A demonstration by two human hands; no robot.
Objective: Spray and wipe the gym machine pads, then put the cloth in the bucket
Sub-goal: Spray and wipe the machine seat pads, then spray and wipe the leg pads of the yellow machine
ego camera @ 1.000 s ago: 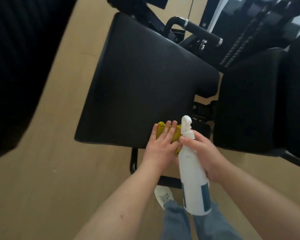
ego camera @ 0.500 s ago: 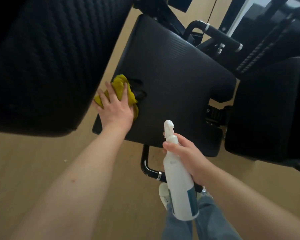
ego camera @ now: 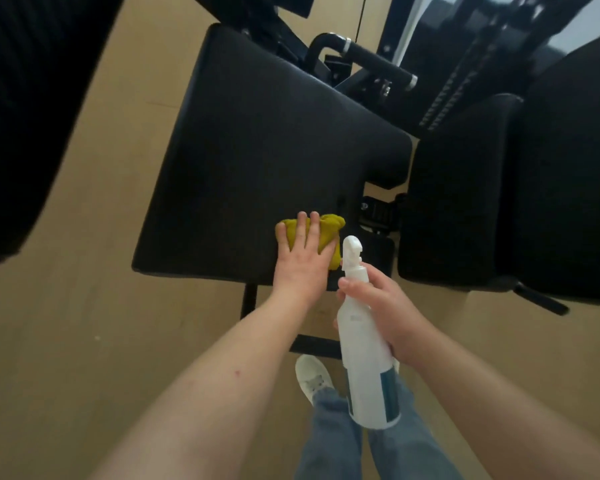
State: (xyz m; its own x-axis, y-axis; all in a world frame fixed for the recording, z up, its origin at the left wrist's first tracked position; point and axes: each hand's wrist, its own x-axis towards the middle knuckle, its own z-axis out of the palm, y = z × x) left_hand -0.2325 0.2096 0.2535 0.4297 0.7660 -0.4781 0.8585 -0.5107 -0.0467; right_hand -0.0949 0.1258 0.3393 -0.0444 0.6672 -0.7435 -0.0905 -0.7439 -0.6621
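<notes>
Nearest, the right hand (ego camera: pixel 385 313) is wrapped round a white plastic spray bottle with a teal label band (ego camera: pixel 364 358), nozzle up; its small grey print is too blurred to read. Just beyond, the left hand (ego camera: pixel 302 265) lies flat, fingers straight, pressing a crumpled yellow cloth (ego camera: pixel 328 226) onto the near edge of the black padded seat (ego camera: pixel 274 150). Behind, a black foam-grip handle (ego camera: pixel 378 62) juts out, its frame cut off.

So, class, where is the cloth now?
Head view: the cloth lies on the near edge of the pad, pressed under the left hand, just left of the bottle.
</notes>
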